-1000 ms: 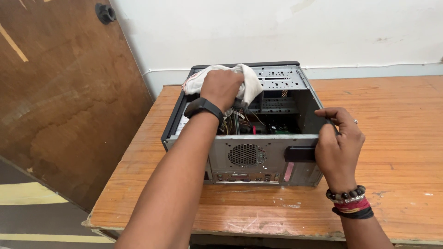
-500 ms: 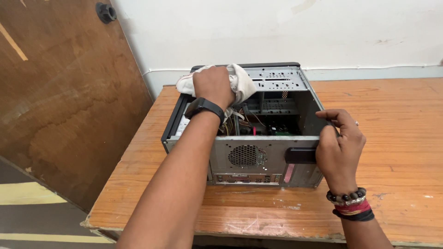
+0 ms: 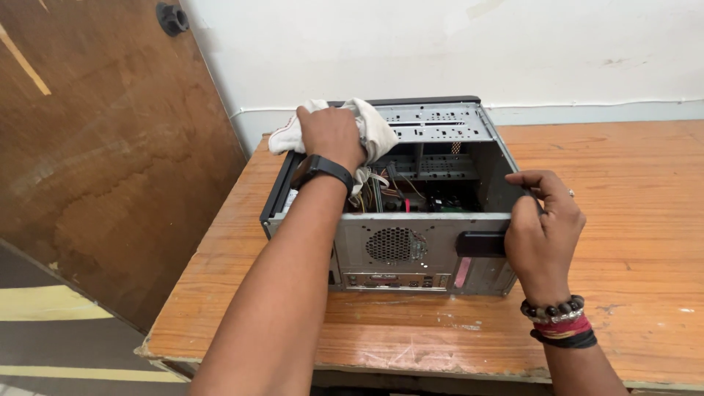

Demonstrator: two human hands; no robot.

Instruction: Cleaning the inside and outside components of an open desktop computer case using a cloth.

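An open grey computer case lies on its side on a worn wooden table, rear panel with a round fan grille facing me. My left hand, with a black watch on the wrist, is closed on a white cloth pressed against the far left top corner of the case. My right hand, with bead and thread bracelets on the wrist, grips the near right edge of the case. Cables and a metal drive cage show inside.
A brown wooden door stands at the left, close to the table's left edge. A white wall runs behind the table. The table's front edge is chipped. Floor with a yellow stripe shows at the lower left.
My left hand has slid the cloth leftwards along the far top of the case, toward its left corner. My right hand has stayed on the case's right edge.
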